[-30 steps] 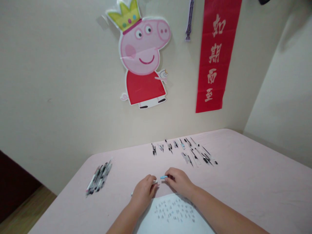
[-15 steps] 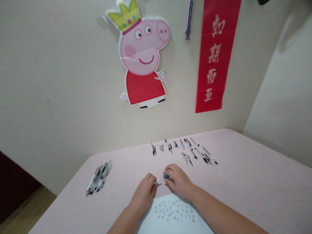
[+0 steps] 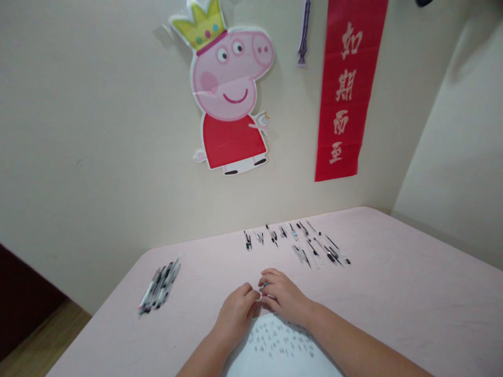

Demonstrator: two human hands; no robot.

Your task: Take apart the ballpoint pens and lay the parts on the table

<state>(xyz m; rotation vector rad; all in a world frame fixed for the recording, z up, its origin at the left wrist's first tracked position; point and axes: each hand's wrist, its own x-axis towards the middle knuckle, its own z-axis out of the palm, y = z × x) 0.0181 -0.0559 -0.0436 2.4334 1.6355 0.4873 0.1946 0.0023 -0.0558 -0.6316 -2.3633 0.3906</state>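
My left hand (image 3: pixel 239 310) is closed in a pinch around a slim white pen part (image 3: pixel 258 299), mostly covered by the fingers. Just to its right, my right hand (image 3: pixel 286 296) curls over a small blue pen part (image 3: pixel 266 284), of which only a bit shows between finger and thumb. The fingertips of both hands almost meet above the far edge of a white sheet of paper (image 3: pixel 271 366) that bears rows of small handwritten characters. How the two parts touch is hidden by the fingers.
A bundle of pens (image 3: pixel 160 287) lies at the left on the pink-covered table (image 3: pixel 412 303). Toward the back, several small groups of pen parts (image 3: pixel 302 255) are spread in two rows near the wall (image 3: pixel 118 157). A pig cutout (image 3: pixel 236 139) and a red banner (image 3: pixel 341 104) hang there.
My hands have come closer together. The left hand has moved right with the white part toward the right hand, and the blue part is now more covered by my right fingers.
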